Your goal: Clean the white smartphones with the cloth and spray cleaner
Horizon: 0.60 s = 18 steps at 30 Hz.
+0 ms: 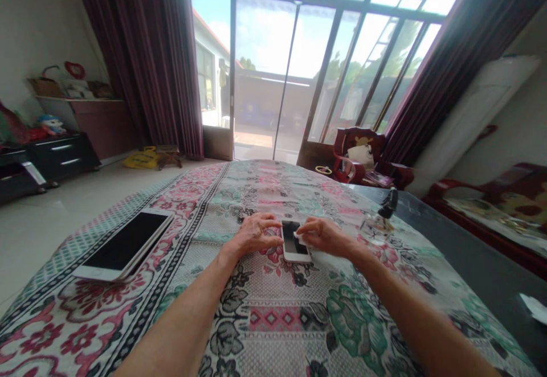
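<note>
A white smartphone (296,257) with a dark screen lies flat on the patterned cloth in front of me. My left hand (255,233) rests on the cloth at its left side, thumb and fingers spread, the tips touching or very near the phone's edge. With bent, pinched fingers, my right hand (322,236) presses a small white wipe (298,238) onto the right part of the screen. Whether the wipe is cloth or tissue, I cannot tell. Off to the left lies a white tablet (128,243) with a black screen, on top of another thin pale item.
A clear bottle with a black top (387,212) stands on the cloth at the right. The floral tablecloth (294,337) covers most of the table, whose dark surface (461,251) shows at the right. Beyond are a red wooden chair (359,149), purple curtains (141,52) and glass doors.
</note>
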{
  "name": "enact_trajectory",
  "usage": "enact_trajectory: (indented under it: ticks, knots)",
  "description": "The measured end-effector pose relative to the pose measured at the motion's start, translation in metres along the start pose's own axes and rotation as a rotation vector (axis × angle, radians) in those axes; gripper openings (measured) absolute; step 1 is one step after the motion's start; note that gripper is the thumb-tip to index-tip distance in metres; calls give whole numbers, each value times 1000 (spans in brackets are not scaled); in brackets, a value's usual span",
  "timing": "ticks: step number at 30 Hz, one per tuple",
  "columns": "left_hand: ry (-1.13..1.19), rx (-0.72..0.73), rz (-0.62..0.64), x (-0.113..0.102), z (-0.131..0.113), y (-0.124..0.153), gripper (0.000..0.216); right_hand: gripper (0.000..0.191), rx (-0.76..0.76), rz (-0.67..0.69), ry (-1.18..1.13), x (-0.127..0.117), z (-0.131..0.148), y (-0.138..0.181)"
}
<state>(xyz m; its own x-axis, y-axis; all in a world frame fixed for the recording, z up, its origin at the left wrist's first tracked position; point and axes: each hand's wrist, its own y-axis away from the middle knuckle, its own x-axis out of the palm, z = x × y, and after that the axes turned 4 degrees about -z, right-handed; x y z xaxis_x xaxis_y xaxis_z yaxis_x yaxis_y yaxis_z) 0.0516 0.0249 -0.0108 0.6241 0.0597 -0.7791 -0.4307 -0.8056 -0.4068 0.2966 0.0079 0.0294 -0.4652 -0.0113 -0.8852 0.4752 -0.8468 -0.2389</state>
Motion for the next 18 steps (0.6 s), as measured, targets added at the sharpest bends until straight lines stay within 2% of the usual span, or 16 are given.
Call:
enact_trajectory:
  ticks: [4, 10, 13, 18]
  knots:
    - [12, 2, -7, 1, 1, 0, 42, 26, 59, -151, 184, 10, 3, -8]
    - [5, -13, -2, 0, -1, 0, 41, 26, 71, -215, 303, 20, -2, -20]
    - [2, -26, 7, -1, -3, 1, 41, 25, 56, -213, 277, 19, -5, -20]
    - [-3, -24, 10, -4, -6, 1, 40, 23, -15, -119, 182, 9, -5, -11]
